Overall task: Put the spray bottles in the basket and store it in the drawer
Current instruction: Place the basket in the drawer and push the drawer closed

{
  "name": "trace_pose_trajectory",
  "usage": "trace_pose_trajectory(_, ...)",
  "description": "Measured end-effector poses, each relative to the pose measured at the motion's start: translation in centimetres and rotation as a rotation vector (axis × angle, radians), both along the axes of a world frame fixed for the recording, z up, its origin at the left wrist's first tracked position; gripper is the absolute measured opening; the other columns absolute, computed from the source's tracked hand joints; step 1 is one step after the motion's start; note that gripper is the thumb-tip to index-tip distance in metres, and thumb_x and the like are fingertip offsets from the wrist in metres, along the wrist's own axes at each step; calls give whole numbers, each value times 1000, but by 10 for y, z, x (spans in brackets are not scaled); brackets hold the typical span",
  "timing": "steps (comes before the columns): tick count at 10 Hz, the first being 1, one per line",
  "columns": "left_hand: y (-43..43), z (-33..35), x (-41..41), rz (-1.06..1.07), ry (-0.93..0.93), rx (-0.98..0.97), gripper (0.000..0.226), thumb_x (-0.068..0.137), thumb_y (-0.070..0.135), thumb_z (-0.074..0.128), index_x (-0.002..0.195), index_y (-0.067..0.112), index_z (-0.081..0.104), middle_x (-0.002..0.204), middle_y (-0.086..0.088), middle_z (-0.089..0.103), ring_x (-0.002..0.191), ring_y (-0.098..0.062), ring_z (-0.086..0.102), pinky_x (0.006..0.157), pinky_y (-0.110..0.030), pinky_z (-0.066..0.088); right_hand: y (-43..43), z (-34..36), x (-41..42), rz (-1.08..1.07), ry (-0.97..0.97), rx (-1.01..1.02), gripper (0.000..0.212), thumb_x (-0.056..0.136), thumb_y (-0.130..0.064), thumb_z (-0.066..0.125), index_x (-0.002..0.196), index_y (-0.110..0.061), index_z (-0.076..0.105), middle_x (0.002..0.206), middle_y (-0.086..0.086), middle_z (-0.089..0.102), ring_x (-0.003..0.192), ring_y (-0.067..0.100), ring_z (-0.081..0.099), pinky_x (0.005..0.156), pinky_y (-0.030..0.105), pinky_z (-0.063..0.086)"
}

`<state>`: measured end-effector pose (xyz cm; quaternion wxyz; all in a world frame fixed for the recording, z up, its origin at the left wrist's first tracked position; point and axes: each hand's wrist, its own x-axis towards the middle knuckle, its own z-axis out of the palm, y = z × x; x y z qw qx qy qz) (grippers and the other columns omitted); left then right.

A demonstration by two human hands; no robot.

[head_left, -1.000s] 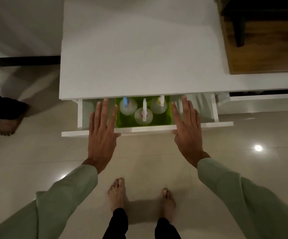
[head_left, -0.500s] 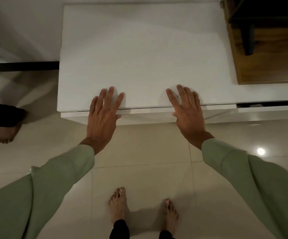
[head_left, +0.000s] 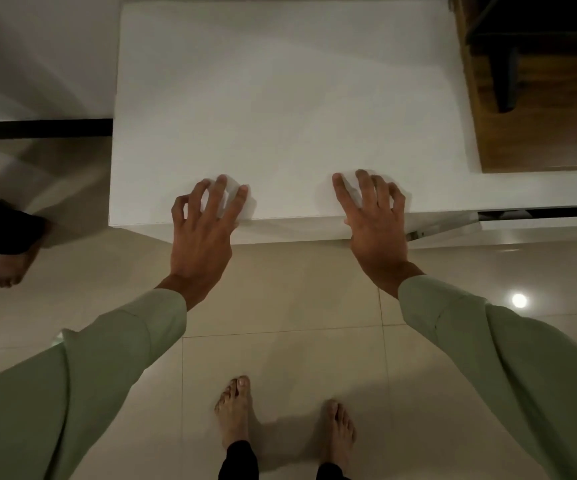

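The white drawer is pushed in, its front flush under the white cabinet top. The green basket and the spray bottles are hidden inside it. My left hand hangs over the cabinet's front edge on the left, fingers apart and slightly curled, holding nothing. My right hand rests on the front edge on the right, fingers spread, palm against the drawer front, also holding nothing.
A neighbouring drawer to the right stands slightly ajar. A wooden shelf sits at the upper right. Another person's bare foot stands on the tiled floor at the left. My own feet are below the cabinet.
One second ago the drawer was open with the basket and bottles showing. Both hands pushed it in until it shut. My fingers have since curled and lifted a little.
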<state>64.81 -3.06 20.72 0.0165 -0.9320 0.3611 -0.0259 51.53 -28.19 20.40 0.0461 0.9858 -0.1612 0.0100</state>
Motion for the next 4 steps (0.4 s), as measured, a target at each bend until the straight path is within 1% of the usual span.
trace_pose_trajectory(1, -3, 5, -3, 18, 37, 11, 70, 91, 8, 57, 152, 26, 26, 157, -10, 31, 141, -33, 30, 109, -48, 27, 4, 7, 2, -20, 18, 33, 89, 79, 10, 63, 156, -18, 27, 149, 20, 39, 138, 40, 38, 114, 58, 32)
trace_pose_trajectory(2, -5, 17, -9, 25, 136, 12, 75, 88, 9, 60, 153, 23, 24, 159, -13, 27, 145, -35, 26, 113, -50, 27, 10, 19, 3, -27, 98, 67, 90, 78, -2, 71, 155, -16, 27, 151, 21, 36, 139, 41, 36, 115, 59, 32)
trace_pose_trajectory(3, -3, 34, -16, 44, 287, -17, 78, 89, 16, 63, 154, 22, 21, 162, -15, 19, 149, -36, 17, 117, -54, 25, 15, 37, -4, -27, 145, 180, 92, 81, -12, 75, 157, -15, 24, 158, 22, 29, 144, 41, 32, 116, 60, 33)
trace_pose_trajectory(4, -2, 63, -24, 105, 428, -100, 77, 92, 21, 62, 155, 26, 17, 162, -14, 19, 149, -36, 20, 114, -55, 32, 22, 62, -15, -42, 134, 278, 91, 84, -14, 73, 158, -17, 20, 162, 20, 23, 146, 38, 29, 116, 57, 34)
